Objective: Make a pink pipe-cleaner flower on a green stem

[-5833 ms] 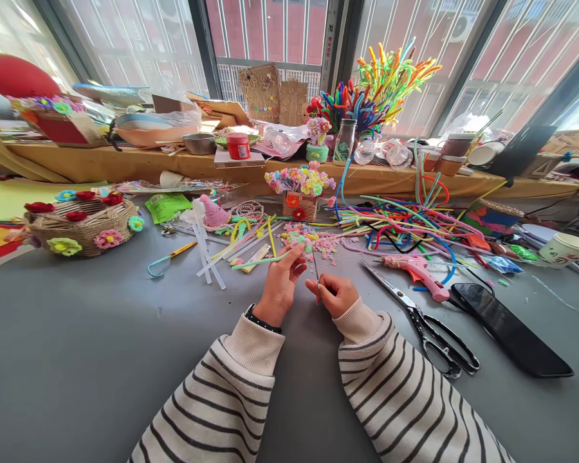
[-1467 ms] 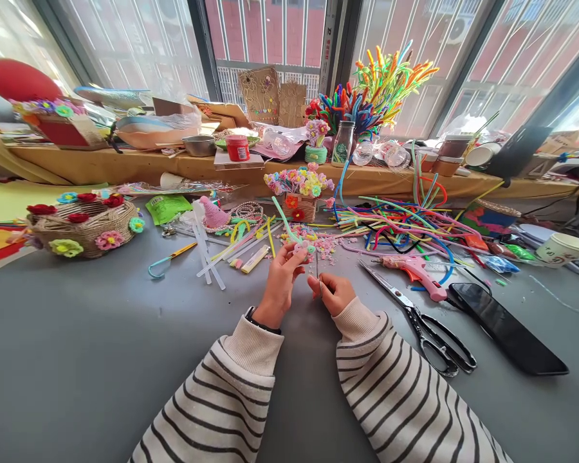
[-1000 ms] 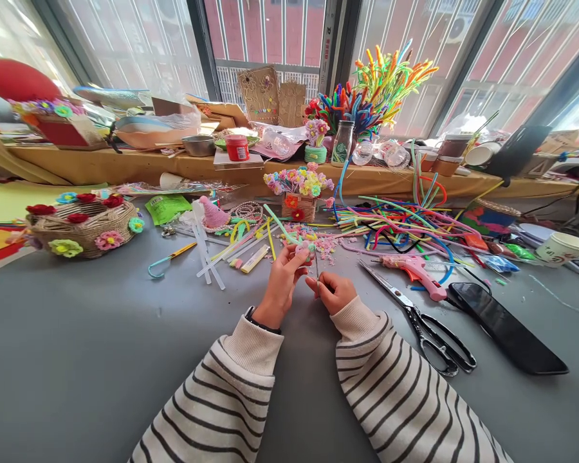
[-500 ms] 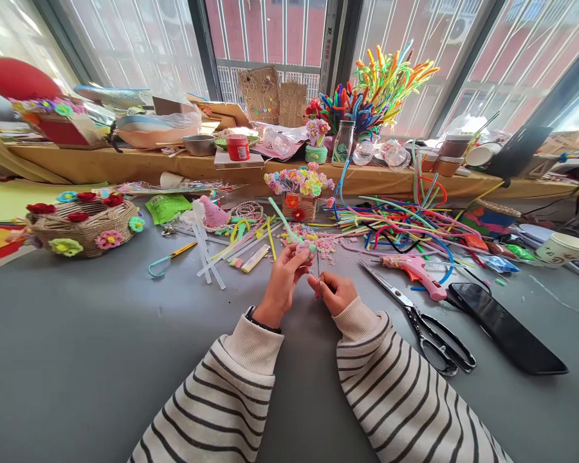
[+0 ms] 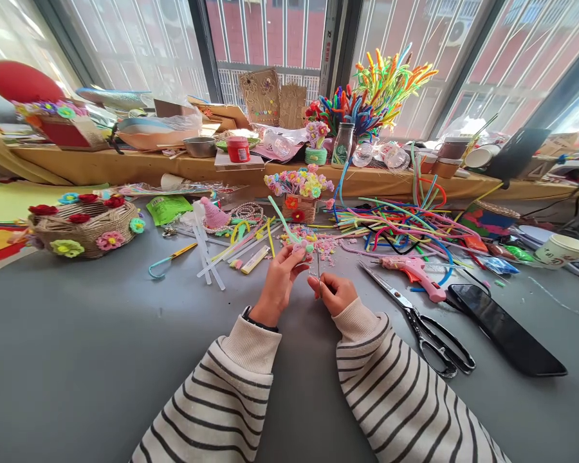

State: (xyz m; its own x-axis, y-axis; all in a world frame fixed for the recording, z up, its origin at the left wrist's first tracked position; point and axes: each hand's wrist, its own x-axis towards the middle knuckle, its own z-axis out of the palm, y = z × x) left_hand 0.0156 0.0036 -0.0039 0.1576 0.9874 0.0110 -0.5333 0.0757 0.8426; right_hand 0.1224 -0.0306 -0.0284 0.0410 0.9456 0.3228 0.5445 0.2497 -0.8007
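Note:
My left hand [image 5: 277, 283] pinches a pink-and-green pipe cleaner piece [image 5: 296, 245] between thumb and fingertips. Its pale green stem slants up and away to the left. Close by, my right hand [image 5: 336, 293] is closed around a thin metal tool [image 5: 318, 260] that points upward; whether it is small scissors or tweezers I cannot tell. The tool's tip is beside the pink-and-green piece, and a gap shows between the two hands. Beyond them, fluffy pink and yellow trimmings [image 5: 325, 244] are scattered on the grey table [image 5: 183, 379].
Large scissors [image 5: 415, 315], a pink glue gun [image 5: 415, 273] and a black phone [image 5: 506, 331] lie to the right. Loose pipe cleaners [image 5: 390, 222] pile up behind. Glue sticks [image 5: 206, 251], a crochet hook [image 5: 174, 257] and a woven basket [image 5: 84, 225] are on the left.
My left hand has shifted slightly left and down with the pipe cleaner piece, widening the gap to the tool. My right hand stays nearly still.

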